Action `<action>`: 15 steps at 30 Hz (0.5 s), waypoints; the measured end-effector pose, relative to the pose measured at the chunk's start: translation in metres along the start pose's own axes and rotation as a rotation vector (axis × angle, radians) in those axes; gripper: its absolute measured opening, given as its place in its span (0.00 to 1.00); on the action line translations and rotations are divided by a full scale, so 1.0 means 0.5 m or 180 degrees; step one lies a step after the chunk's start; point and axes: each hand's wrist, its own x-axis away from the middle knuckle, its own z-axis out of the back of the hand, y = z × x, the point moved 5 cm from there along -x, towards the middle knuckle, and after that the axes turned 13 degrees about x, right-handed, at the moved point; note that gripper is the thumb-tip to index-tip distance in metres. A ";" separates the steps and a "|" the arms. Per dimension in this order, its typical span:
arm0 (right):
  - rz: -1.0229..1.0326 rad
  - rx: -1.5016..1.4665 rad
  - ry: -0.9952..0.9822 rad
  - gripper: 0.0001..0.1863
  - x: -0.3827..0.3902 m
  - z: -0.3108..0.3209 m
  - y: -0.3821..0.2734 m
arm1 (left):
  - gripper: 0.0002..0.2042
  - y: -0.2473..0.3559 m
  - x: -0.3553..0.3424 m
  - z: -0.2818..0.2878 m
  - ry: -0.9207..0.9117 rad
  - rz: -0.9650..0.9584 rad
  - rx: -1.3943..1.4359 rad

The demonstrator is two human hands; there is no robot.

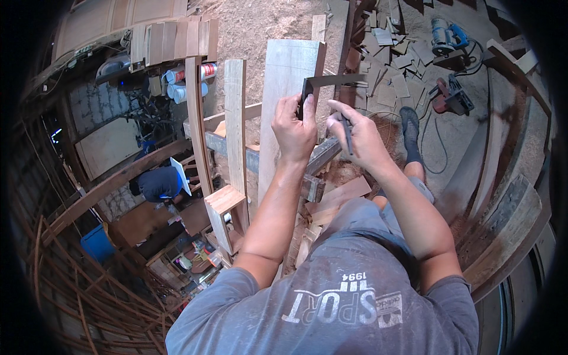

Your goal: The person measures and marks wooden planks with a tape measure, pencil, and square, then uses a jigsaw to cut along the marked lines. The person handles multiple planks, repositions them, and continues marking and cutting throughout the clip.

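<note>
My left hand (294,124) grips the dark handle of a square (334,79) at the right side of a pale wide plank (293,56). The square's blade sticks out to the right past the plank's edge. Faint lines cross the plank near its top end. My right hand (355,133), just right of the square's handle, holds a thin dark pencil (347,139) pointing away from me. The plank lies over a workbench frame (322,154), beside a narrower board (235,77) on its left. A small wooden box frame (225,198) stands at the lower left of these boards.
At the upper right are scattered wood offcuts (399,62), a blue router (447,36), a red power saw (449,94) and cables. Long planks (503,231) line the right side. A person in dark clothing (160,183) bends at the left, near a blue bin (97,242).
</note>
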 end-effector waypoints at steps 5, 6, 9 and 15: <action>-0.0352 -0.0749 0.0397 0.20 -0.009 0.023 0.030 | 0.07 0.006 -0.016 -0.014 0.0106 -0.0236 -0.0345; -0.0349 -0.0670 0.0477 0.21 -0.014 0.029 0.030 | 0.07 0.007 -0.017 -0.016 0.0108 -0.0229 -0.0352; -0.0463 -0.0600 0.0626 0.21 -0.029 0.053 0.020 | 0.07 0.002 -0.016 -0.020 0.0178 -0.0151 -0.0299; -0.0240 -0.1111 0.0957 0.16 -0.077 0.075 0.032 | 0.07 0.001 -0.004 -0.023 0.0298 -0.0237 -0.0366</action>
